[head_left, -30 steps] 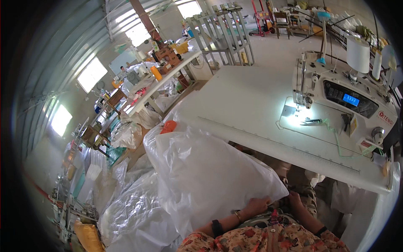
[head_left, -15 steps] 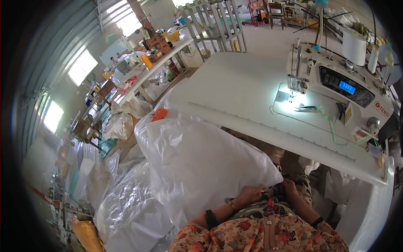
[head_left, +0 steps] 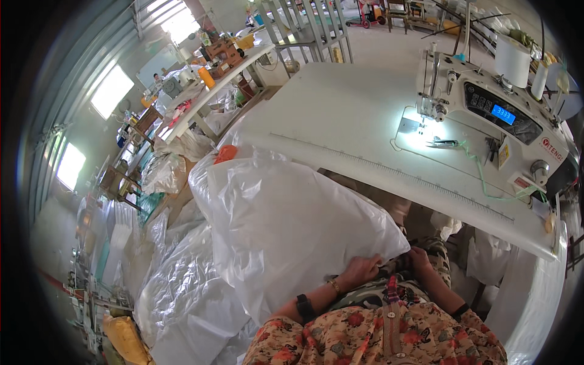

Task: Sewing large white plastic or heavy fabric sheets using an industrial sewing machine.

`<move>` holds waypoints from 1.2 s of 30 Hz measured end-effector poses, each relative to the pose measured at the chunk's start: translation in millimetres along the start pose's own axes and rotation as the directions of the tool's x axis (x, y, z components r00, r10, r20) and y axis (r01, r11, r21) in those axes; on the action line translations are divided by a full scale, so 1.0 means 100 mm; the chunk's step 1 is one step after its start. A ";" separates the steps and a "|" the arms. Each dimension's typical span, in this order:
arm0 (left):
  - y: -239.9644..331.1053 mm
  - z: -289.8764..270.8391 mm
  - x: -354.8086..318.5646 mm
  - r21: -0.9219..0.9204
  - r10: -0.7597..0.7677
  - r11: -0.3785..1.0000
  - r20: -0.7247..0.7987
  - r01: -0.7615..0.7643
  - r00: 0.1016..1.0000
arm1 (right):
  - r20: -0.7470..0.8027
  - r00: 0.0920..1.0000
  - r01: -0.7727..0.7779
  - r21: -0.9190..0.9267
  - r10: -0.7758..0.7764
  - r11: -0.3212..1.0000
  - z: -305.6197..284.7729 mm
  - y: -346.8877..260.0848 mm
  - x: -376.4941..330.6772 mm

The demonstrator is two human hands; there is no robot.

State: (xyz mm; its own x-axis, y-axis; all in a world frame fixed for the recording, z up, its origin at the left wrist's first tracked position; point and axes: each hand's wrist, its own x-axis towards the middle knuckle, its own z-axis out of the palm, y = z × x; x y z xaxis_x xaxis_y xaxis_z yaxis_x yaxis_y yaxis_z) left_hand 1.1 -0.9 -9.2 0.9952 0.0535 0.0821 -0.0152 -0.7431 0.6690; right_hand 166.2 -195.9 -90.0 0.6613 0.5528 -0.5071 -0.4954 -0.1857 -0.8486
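Seated at a white sewing table (head_left: 340, 103), looking down over a flower-printed top. Left hand (head_left: 360, 269) laid palm-down on the near edge of a large, puffed clear plastic bag (head_left: 286, 225), fingers curled over the film and pinching it at the lap; dark band and a bracelet on that wrist. Right hand (head_left: 420, 258) just right of the bag's near corner, tucked low against the patterned fabric on the lap, apparently gripping the same corner, though too hidden to tell for certain. Bag itself resting on the lap and leaning left, its far end against the table's near-left edge, an orange scrap (head_left: 225, 153) showing at its far top. More crumpled clear sheeting (head_left: 182, 292) heaped on the floor to the left. Sewing machine (head_left: 493, 109) far right on the table, lamp lit over the needle plate, well apart from the bag. Likely trouble from here: slick film slipping out of a light pinch, the bulky bag sliding off the lap to the left into the floor heap, or its far end snagging on the table edge when pulled.
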 end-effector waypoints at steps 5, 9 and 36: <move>0.00 -0.01 -0.01 -0.003 0.012 1.000 -0.055 -0.012 0.998 | -0.020 0.998 -0.052 0.059 0.053 0.997 0.04 -0.04 -0.04; 0.04 -0.05 0.00 -0.030 -0.029 0.999 0.011 0.029 1.000 | -0.006 0.998 -0.060 0.116 0.061 0.991 0.02 -0.01 -0.01; 0.07 -0.05 0.02 -0.020 -0.051 0.998 0.039 0.052 0.998 | 0.039 0.999 -0.041 0.141 0.035 0.989 -0.05 0.13 0.08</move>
State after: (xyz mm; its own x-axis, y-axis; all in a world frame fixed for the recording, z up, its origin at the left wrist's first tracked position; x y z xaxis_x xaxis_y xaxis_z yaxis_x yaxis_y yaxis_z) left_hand 2.4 -2.4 -0.7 0.9977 0.0654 0.0190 0.0345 -0.7257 0.6872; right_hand 167.7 -198.2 -105.9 0.6207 0.5773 -0.5305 -0.5965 -0.0913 -0.7974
